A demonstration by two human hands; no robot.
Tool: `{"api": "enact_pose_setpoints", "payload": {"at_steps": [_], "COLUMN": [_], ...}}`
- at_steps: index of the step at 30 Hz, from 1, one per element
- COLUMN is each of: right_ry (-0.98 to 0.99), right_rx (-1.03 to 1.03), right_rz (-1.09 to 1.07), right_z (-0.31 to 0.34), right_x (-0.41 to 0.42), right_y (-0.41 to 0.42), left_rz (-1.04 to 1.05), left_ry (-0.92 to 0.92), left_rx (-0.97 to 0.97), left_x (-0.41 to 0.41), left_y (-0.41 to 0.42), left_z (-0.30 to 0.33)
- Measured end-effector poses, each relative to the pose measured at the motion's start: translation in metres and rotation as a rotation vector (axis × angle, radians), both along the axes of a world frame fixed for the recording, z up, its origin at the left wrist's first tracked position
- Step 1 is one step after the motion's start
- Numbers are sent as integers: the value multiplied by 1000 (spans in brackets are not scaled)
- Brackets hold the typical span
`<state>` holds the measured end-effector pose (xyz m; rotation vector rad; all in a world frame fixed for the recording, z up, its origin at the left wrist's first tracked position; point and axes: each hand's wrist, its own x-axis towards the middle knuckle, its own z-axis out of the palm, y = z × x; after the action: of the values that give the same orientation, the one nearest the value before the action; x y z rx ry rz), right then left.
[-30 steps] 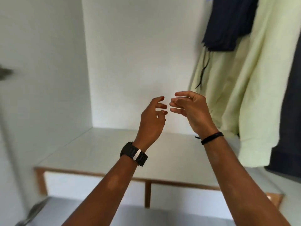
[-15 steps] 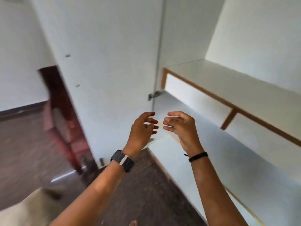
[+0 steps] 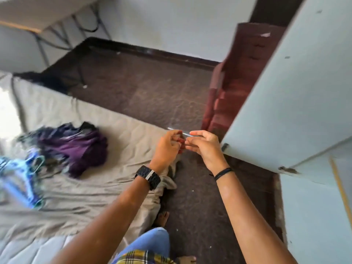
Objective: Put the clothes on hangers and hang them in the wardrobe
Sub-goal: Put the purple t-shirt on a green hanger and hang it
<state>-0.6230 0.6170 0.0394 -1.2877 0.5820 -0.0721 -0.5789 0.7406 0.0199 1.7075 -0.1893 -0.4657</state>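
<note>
A heap of dark and purple clothes (image 3: 76,147) lies on the mattress (image 3: 122,134) at my left. Several light blue hangers (image 3: 22,176) lie blurred beside the heap at the left edge. My left hand (image 3: 167,147) and my right hand (image 3: 203,147) are raised close together in front of me, above the mattress corner, fingers loosely curled and holding nothing. The white wardrobe door (image 3: 297,88) stands open at the right, just beyond my right hand.
Dark carpet (image 3: 152,88) covers the floor between mattress and wall. A reddish-brown door (image 3: 238,77) stands behind the wardrobe door. A folding table (image 3: 38,14) on metal legs is at the far left. My bare foot (image 3: 162,218) rests by the mattress edge.
My view has swung left and down from the wardrobe's inside to the mattress and floor. Both hands stay raised together, empty, as before.
</note>
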Motion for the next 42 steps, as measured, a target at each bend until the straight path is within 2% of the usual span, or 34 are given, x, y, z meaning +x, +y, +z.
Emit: {"api": "enact_pose_setpoints", "payload": {"at_steps": [5, 13, 20, 23, 28, 30, 33, 37, 40, 42], "right_ry": [66, 232, 302, 288, 128, 70, 42, 133, 81, 22], "right_rx": [13, -43, -234, -373, -838, -896, -939, -1076, -1108, -1093], "right_rz": [258, 460, 742, 832, 1018, 1072, 1136, 1306, 1218, 1105], "right_z": [-36, -104, -169, -202, -263, -279, -300, -327, -334, -333], "right_x": [74, 179, 278, 317, 384, 402, 418, 425, 423, 416], "right_y": [95, 234, 329, 356, 389, 400, 410, 410, 402, 395], "left_rz": [242, 490, 690, 714, 790, 796, 689, 601, 607, 692], "left_ry": [91, 267, 300, 249, 230, 272, 346, 332, 298, 214], "left_rx": [44, 122, 247, 392, 559, 562, 537, 758, 836, 818], "left_x": [45, 118, 189, 220, 272, 287, 300, 311, 316, 314], "left_y": [102, 219, 306, 336, 372, 383, 391, 390, 392, 392], "left_z": [-39, -111, -174, -209, -267, -290, -317, -330, -328, -325]}}
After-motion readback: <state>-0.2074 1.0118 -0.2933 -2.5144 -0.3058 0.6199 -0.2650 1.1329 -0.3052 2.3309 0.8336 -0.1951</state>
